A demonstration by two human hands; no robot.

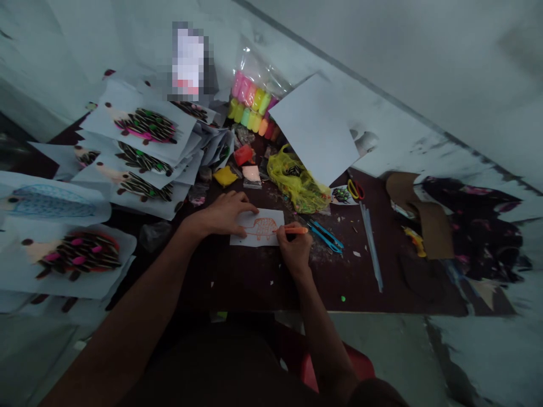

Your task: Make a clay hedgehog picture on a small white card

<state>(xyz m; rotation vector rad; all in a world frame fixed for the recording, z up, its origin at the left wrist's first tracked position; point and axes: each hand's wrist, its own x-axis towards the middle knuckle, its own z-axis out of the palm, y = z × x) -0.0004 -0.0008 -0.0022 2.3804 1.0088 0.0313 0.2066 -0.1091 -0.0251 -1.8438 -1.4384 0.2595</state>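
A small white sheet of paper (237,239) lies on the dark table, bearing an orange line drawing of an animal with a patterned back and short legs. My left hand (227,213) rests over the sheet's left side, thumb and fingers spread apart. At the sheet's right edge my right hand (296,247) is closed around an orange marker (296,230), its tip at the drawing's right end. Just right of that hand lies a blue tool, seemingly a utility knife (326,236).
Paper hedgehog pictures (144,127) are stacked at left. Behind the sheet are yellow clay (225,176), red clay (243,154), a yellow plastic bag (292,178) and a pack of coloured markers (254,107). Scissors (355,190) and clear sticks (371,249) lie right, near dark floral cloth (475,226).
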